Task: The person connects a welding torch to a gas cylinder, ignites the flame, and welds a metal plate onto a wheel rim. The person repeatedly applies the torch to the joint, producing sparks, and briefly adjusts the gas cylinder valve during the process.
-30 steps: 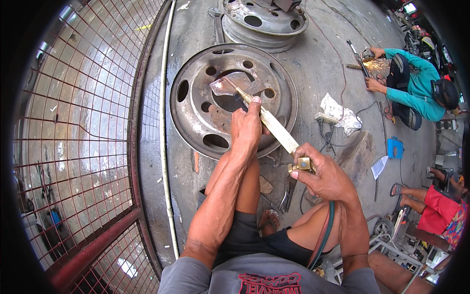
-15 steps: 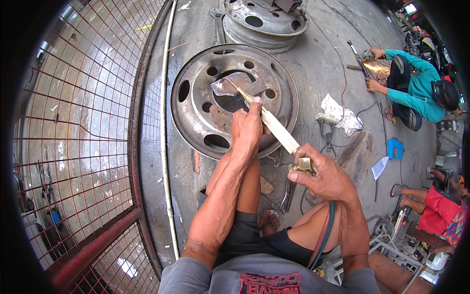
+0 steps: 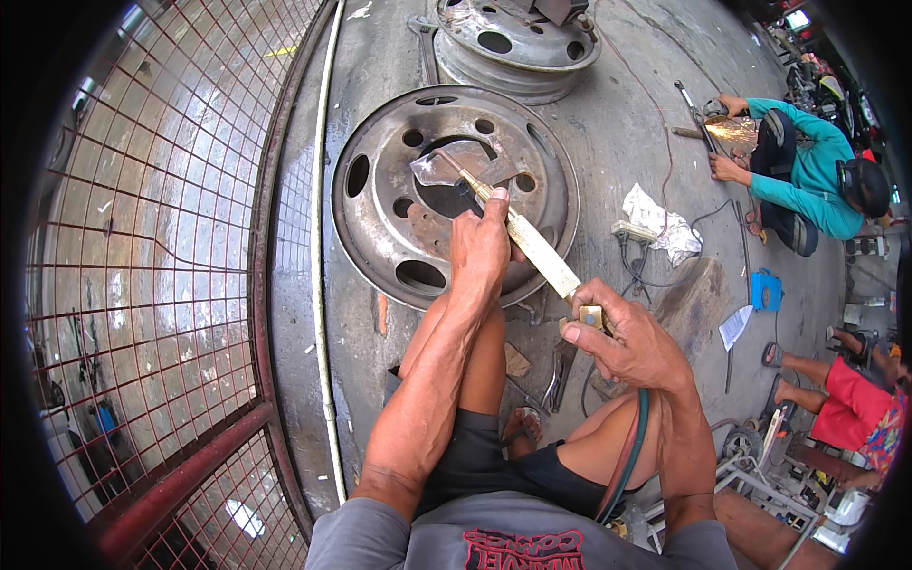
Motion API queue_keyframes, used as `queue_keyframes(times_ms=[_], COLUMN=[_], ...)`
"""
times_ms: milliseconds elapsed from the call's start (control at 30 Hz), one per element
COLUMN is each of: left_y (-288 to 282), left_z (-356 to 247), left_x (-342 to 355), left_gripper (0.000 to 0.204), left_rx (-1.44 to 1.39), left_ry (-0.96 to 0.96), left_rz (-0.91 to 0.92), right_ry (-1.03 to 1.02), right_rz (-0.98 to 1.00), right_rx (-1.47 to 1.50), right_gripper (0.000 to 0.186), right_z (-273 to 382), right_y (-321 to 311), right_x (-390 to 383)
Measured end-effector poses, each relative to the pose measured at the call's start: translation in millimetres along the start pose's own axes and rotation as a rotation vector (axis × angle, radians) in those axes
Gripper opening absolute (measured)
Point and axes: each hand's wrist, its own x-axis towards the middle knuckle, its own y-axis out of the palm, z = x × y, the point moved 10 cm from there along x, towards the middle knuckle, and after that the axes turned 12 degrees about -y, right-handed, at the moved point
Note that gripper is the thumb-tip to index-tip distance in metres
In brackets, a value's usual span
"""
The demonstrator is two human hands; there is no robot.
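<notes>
A gas torch [image 3: 543, 256] with a pale handle and brass fittings slants across the view, held in both hands. My left hand [image 3: 478, 249] is closed around its front part, thumb along the top. My right hand [image 3: 635, 344] is wrapped around the rear end, thumb and fingers at the brass valve [image 3: 591, 315]. Red and green hoses [image 3: 632, 446] run down from that end beside my right forearm. The torch's thin tip points at a small, shiny metal plate [image 3: 432, 172], which partly covers the centre hole of a steel wheel rim [image 3: 373, 228]. Flame cannot be made out.
Another wheel rim [image 3: 513, 71] stands beyond, a wrench [image 3: 425, 47] beside it. A red wire-mesh fence [image 3: 261, 285] and a pale pipe [image 3: 323, 237] run along the left. At right, a co-worker in teal [image 3: 807, 142] grinds metal with sparks. White cloth [image 3: 660, 223] and cables lie between.
My right thumb has shifted slightly at the valve. The torch and my left hand stay in place. At right, the grinding sparks spread differently, and the legs of a person in red shorts have moved.
</notes>
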Motion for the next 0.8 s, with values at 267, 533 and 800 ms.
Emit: queue_keyframes(times_ms=[267,533,800], left_y=[1.0,0.9,-1.2], left_z=[0.0,-3.3,1.2], left_x=[-1.5,-4.3,0.9], left_gripper=[0.047,0.048,0.048], left_rx=[-0.004,0.028,0.023], left_ry=[-0.003,-0.003,0.002], left_rz=[-0.001,-0.007,-0.017], right_ry=[-0.071,-0.085,-0.093], right_rz=[-0.029,-0.039,-0.039], right_rx=[0.024,0.015,0.019], right_gripper=[0.031,0.031,0.031], right_z=[0.2,-0.6,1.5], right_y=[0.7,-0.3,0.6], right_x=[2.4,1.9,2.4])
